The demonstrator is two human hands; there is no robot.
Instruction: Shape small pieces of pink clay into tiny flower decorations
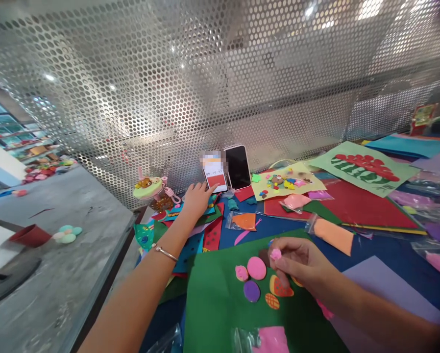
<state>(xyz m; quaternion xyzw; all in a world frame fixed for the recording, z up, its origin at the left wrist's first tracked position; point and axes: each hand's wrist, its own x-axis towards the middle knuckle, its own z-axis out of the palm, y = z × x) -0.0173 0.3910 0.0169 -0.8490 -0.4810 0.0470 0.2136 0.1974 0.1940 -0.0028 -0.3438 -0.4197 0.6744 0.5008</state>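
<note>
My left hand stretches forward with fingers spread, a fingertip at the screen of a phone that shows a running time and a red block. Between thumb and fingers of my right hand is a small pink clay piece, held above a green sheet. On that sheet lie a pink clay disc, a smaller pink clay piece, a purple clay disc, an orange-and-red clay wedge and a checked orange oval. My right fingers partly hide another orange piece.
A dark-screened tablet or phone leans against the perforated metal panel. Bags of orange clay, peach clay and pink clay lie around. A lidded cup stands left, near the table edge. Sheets with clay pictures are behind.
</note>
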